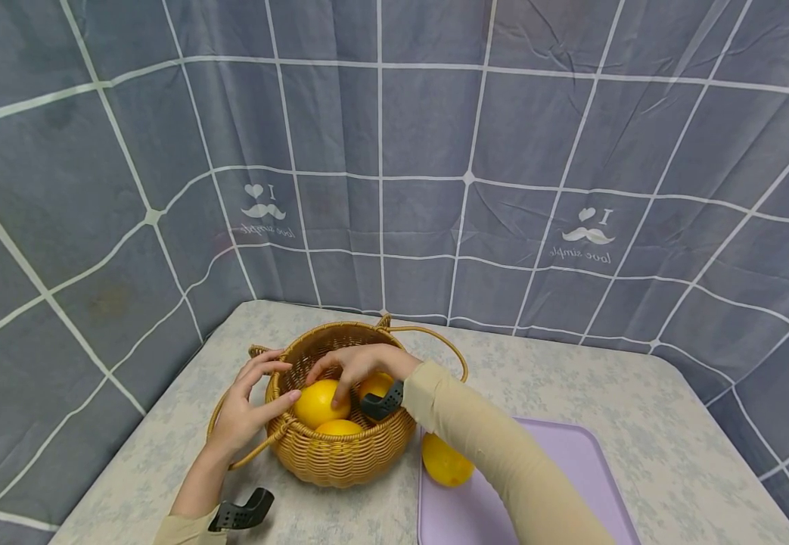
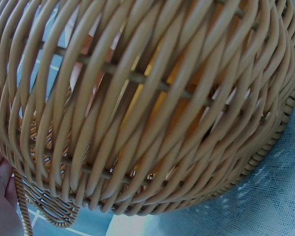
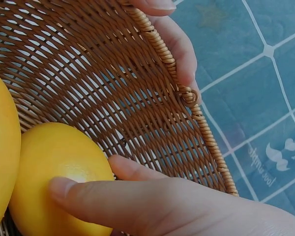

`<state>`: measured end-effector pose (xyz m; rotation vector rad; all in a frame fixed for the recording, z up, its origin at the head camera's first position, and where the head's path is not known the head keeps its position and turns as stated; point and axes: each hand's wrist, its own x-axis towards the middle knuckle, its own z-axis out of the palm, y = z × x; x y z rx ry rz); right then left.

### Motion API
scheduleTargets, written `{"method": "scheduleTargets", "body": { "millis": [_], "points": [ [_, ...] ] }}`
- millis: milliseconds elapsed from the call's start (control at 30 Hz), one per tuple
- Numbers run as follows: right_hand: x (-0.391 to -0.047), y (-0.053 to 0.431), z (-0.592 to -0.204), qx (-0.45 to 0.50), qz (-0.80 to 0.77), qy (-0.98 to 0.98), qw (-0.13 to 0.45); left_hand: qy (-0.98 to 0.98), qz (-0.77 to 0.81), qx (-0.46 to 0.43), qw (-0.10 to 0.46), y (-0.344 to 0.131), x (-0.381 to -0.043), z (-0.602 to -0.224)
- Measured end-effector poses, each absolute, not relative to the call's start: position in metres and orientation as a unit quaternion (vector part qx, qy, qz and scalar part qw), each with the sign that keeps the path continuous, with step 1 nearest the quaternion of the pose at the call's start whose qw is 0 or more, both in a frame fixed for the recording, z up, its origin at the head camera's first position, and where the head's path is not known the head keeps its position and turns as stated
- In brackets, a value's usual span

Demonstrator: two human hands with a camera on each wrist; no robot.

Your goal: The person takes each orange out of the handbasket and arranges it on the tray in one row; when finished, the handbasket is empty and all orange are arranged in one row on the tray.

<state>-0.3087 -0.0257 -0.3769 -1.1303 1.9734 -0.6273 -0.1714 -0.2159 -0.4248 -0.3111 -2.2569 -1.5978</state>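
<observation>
A round wicker basket (image 1: 340, 458) stands on the table, holding several yellow lemon-like fruits. My right hand (image 1: 360, 367) reaches inside over the right rim and grips one fruit (image 1: 319, 405). The right wrist view shows its thumb (image 3: 64, 189) on the near face of that fruit (image 3: 64, 147), with a finger at the far side. At the left rim, my left hand (image 1: 244, 409) holds the basket, its thumb over the edge. Only part of that hand (image 2: 2, 196) shows in the left wrist view, beside the woven wall (image 2: 137, 98). Another yellow fruit (image 1: 447, 460) lies outside the basket.
A lilac tray (image 1: 571, 439) lies to the right, partly under my right forearm, with the outside fruit on its left part. One basket handle (image 1: 458, 352) sticks out behind to the right. A grey-blue checked curtain (image 1: 421, 212) hangs behind the pale patterned table (image 1: 612, 378).
</observation>
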Motion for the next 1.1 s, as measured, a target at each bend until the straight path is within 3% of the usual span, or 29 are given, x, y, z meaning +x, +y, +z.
{"method": "scheduleTargets", "body": {
  "millis": [500, 1100],
  "points": [
    [-0.3094, -0.0255, -0.3768, -0.419, -0.254, 0.75, 0.444, -0.806, -0.557, -0.1, 0.175, -0.2152, -0.1708, -0.4238],
    [-0.3081, -0.0249, -0.3753, -0.426, -0.232, 0.758, 0.436, -0.803, -0.557, -0.112, 0.182, -0.2149, -0.1718, -0.4254]
  ]
}}
